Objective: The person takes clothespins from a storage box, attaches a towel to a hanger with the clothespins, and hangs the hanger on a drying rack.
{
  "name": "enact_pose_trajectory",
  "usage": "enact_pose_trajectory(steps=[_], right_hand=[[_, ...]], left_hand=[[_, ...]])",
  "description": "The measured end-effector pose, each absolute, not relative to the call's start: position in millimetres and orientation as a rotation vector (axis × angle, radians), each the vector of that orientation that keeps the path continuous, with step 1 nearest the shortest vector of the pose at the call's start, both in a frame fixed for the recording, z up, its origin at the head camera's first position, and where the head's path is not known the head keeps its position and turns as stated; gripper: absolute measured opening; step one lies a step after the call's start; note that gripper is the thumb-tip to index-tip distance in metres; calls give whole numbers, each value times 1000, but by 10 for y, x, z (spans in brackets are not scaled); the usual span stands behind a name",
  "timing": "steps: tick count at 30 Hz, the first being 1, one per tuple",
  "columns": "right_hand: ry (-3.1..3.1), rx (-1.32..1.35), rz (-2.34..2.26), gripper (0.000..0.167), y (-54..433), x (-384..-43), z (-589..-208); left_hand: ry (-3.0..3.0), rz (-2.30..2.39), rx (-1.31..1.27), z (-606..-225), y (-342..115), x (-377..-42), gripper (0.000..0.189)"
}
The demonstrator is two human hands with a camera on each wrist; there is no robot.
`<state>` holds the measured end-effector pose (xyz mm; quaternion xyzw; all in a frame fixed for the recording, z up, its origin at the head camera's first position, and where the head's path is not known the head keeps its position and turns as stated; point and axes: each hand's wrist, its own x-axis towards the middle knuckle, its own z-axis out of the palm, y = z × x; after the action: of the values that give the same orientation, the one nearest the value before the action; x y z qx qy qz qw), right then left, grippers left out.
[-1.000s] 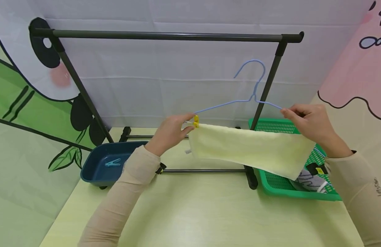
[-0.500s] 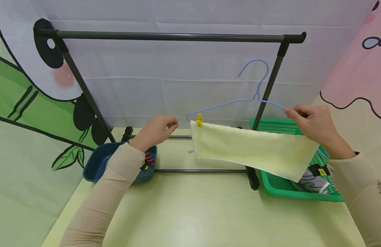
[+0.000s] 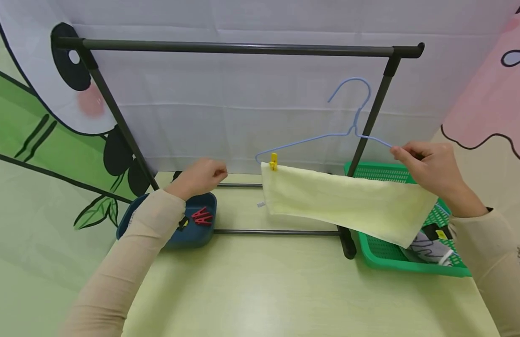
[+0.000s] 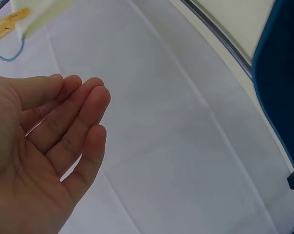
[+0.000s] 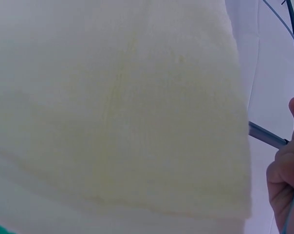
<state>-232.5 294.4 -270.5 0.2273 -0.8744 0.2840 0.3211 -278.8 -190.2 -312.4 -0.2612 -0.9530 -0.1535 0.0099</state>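
Observation:
My right hand (image 3: 430, 166) grips a blue wire hanger (image 3: 314, 138) by its right end, hook upward, in front of the rack. Along the hanger's lower side hangs a pale yellow towel (image 3: 344, 199), its left corner held by a yellow clothespin (image 3: 274, 162). The towel's right end reaches to just under my right hand and fills most of the right wrist view. My left hand (image 3: 198, 178) holds nothing and is in the air near the blue basin (image 3: 192, 241); its fingers are loosely bent (image 4: 71, 122). Red clothespins (image 3: 202, 216) lie in that basin.
A black garment rack (image 3: 243, 48) stands on the pale table (image 3: 260, 290). At the right is a green basket (image 3: 411, 266) with a grey patterned cloth (image 3: 426, 248) inside. A printed curtain (image 3: 209, 112) hangs behind the rack.
My left hand has let go of the yellow clothespin at the towel's corner and moved left toward the blue basin. My right hand keeps its grip on the hanger.

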Motion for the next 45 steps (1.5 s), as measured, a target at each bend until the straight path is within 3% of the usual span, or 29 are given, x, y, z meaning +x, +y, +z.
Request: enact_pose_trajectory(steps=[13, 25, 45], right_hand=[[-2303, 562, 759, 18, 2966, -2281, -2678], [-2321, 552, 756, 17, 2975, -2313, -2693], [-2314, 557, 744, 20, 2961, -2327, -2671]], left_hand=[[-3150, -237, -846, -3438, -2081, -2939, 12], [-3437, -137, -709, -3765, -2167, -3018, 34], [-3597, -51, -353, -3920, -2120, -3083, 18]])
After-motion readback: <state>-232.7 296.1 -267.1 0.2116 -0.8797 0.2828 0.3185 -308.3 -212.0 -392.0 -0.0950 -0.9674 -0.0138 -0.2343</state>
